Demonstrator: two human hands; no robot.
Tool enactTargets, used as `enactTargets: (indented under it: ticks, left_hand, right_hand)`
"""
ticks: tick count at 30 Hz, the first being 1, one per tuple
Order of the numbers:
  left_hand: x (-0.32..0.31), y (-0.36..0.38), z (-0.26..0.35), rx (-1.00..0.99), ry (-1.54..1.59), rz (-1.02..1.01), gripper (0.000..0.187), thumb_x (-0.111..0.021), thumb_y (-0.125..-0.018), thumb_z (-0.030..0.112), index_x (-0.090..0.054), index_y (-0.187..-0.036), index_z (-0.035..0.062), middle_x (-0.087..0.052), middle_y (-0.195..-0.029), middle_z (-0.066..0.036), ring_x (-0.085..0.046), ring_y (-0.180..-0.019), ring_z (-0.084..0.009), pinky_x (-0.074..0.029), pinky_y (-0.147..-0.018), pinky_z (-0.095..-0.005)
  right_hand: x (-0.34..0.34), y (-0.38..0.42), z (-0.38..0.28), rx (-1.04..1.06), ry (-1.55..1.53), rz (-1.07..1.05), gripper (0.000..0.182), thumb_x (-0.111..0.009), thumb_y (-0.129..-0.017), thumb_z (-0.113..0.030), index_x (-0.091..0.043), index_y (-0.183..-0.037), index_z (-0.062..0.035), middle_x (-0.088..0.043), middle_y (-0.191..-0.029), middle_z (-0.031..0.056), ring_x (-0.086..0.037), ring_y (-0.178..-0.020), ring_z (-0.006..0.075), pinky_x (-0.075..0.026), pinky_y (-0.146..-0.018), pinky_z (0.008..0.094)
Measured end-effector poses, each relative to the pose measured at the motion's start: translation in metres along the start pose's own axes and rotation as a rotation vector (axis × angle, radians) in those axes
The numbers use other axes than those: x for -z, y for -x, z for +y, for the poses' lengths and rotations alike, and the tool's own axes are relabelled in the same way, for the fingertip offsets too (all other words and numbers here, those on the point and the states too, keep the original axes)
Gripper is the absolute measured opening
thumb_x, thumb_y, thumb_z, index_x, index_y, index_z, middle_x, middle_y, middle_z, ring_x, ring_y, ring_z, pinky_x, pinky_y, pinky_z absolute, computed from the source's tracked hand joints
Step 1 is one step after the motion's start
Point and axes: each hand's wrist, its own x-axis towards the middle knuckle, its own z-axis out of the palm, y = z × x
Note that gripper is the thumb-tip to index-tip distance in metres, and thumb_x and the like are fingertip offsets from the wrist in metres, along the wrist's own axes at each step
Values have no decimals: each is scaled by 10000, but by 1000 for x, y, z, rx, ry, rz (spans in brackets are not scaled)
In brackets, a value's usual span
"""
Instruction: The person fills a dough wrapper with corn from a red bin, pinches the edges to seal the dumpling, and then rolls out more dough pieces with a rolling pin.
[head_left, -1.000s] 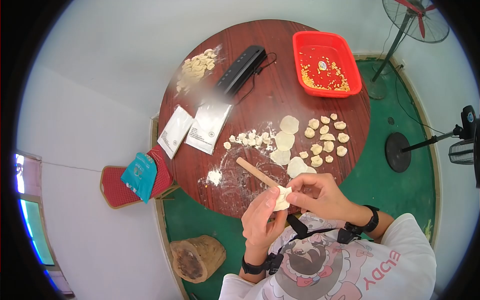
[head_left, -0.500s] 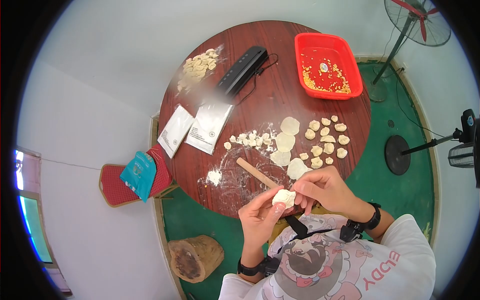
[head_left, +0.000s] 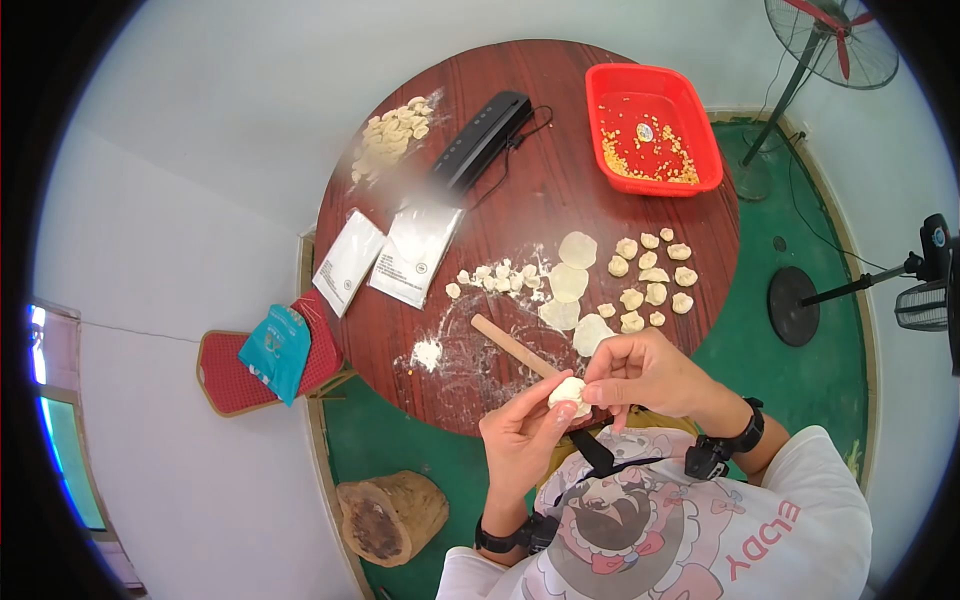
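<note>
Over the table's near edge, my left hand (head_left: pixel 518 435) grips a white dumpling (head_left: pixel 568 391) between thumb and fingers. My right hand (head_left: pixel 645 375) pinches the dumpling's right edge with thumb and fingertips. Just beyond the hands lie several round dough wrappers (head_left: pixel 569 283), partly overlapping. To their right sit several folded dumplings (head_left: pixel 655 294) in loose rows. A wooden rolling pin (head_left: pixel 512 345) lies slantwise, its near end close to my left fingers. Farther left are small dough pieces (head_left: pixel 502 278) and a heap of flour (head_left: pixel 427 353).
The round table (head_left: pixel 560 120) carries a red basin (head_left: pixel 655 185) with yellow bits inside, a black device (head_left: pixel 485 140) with a cord, white packets (head_left: pixel 415 255) and more dough pieces (head_left: pixel 395 130). Around it stand a red chair (head_left: pixel 225 370), a log stump (head_left: pixel 395 515) and fans (head_left: pixel 930 270).
My right thumb and fingers have closed in on the dumpling's edge, and the dumpling looks rounder. My left hand keeps its hold. The view has shifted slightly.
</note>
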Motion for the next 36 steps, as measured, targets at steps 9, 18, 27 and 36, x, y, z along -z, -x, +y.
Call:
enactTargets:
  ticks: [9, 18, 27, 36]
  left_hand:
    - [6, -1, 2, 67, 73, -6, 276, -542, -824, -38, -525, -1095, -89, -596, -968, -164, -597, -849, -178, -528, -757, -296]
    - [11, -1, -2, 31, 47, 85, 278, -545, -826, -30, -522, -1097, -91, -597, -975, -154, -594, -861, -168, -524, -751, -288]
    - [16, -3, -2, 167, 108, 3, 266, -491, -877, 50, -520, -1106, -81, -602, -951, -155, -608, -831, -183, -532, -728, -304]
    - [17, -11, -11, 339, 554, -127, 380, -395, -930, 199, -402, -1220, -47, -601, -804, -165, -620, -656, -225, -531, -533, -299]
  right_hand:
    - [-10, 0, -2, 137, 237, 50, 153, -638, -792, -107, -588, -876, 10, -584, -685, 9, -511, -565, 25, -392, -397, 170]
    - [-13, -6, 0, 152, 218, 114, 161, -619, -808, -132, -606, -878, 13, -607, -718, 26, -508, -570, 24, -416, -402, 173]
    - [-20, -1, -2, 123, 303, 92, 153, -613, -812, -123, -605, -839, 27, -626, -713, 36, -572, -622, 52, -455, -539, 180]
    - [-14, -5, 12, 564, 628, 84, 241, -614, -781, -83, -603, -1021, -72, -577, -923, 60, -557, -761, 97, -457, -558, 193]
